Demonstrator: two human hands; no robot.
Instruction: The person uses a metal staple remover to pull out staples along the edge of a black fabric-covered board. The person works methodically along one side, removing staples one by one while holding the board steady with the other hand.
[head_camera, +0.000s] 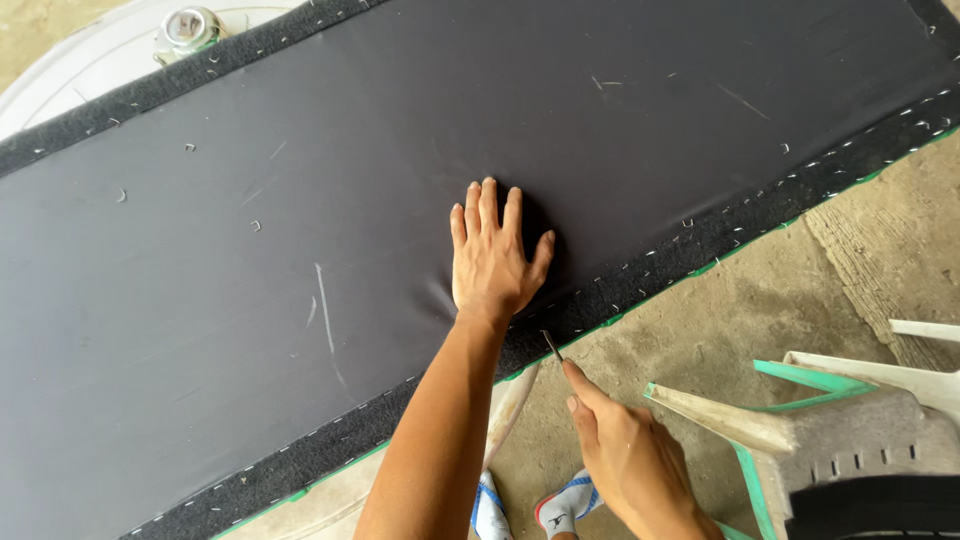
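A long panel covered in dark smooth fabric (300, 200) lies slanted across the view, with a rough black felt strip (640, 275) stapled along its near edge and green showing underneath. My left hand (493, 255) lies flat, fingers apart, pressing the dark fabric beside that edge. My right hand (625, 455) grips a thin metal tool (552, 346), its tip touching the felt strip just below my left wrist. Loose staples lie scattered on the fabric.
A white and green plastic chair (830, 420) lies tipped at the lower right on the concrete floor (760, 300). A white round table (90, 60) with a small metal object (190, 28) shows at the top left. My feet in sandals (560, 510) appear at the bottom.
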